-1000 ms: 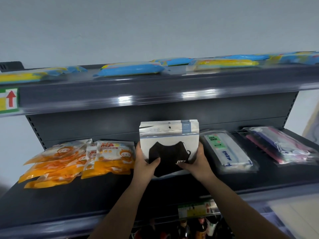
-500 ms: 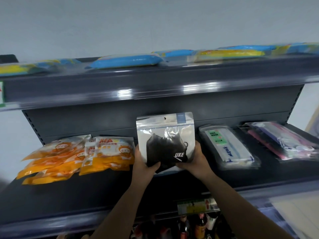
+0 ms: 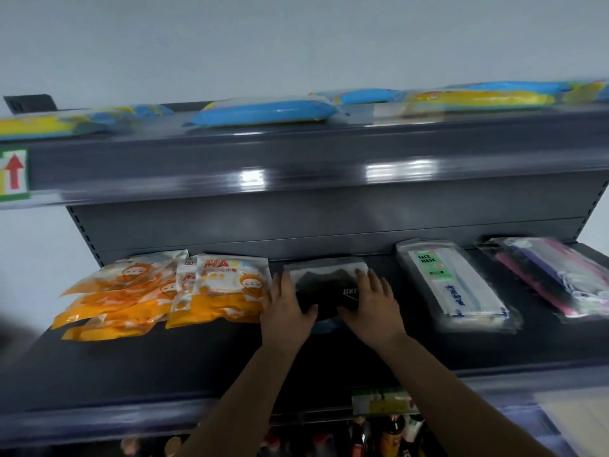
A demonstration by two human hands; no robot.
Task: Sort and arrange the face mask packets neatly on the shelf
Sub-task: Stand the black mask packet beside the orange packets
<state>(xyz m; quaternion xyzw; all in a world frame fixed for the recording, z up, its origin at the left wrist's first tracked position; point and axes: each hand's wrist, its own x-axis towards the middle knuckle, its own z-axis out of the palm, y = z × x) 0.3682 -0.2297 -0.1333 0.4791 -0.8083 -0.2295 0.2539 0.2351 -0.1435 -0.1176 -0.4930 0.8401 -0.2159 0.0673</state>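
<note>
Here your two hands lie on the black mask packet, which is flat on the middle shelf, its top edge toward the back panel. Your left hand rests on the packet's left edge with the fingers straight and pointing toward the back, the thumb spread across the lower part of the packet. Your right hand rests on the packet's right side, fingers spread and flat, thumb reaching inward toward the left thumb. Neither grip is closed round anything: both hands are open and pressing down. The packet is clear with a pale top strip, and a black mask with a white logo shows through it. Just beside it on the left is a loose pile of orange packets, overlapping one another and fanned out at different angles; the nearest one touches or nearly touches your left hand. To the right, apart from the black packet, is a clear packet with a green label, lying at a slant. Farther right is a packet of pink and purple masks, also slanted. On the upper shelf blue and yellow packs lie in a row, blurred. Below the middle shelf, bottle tops show dimly.
</note>
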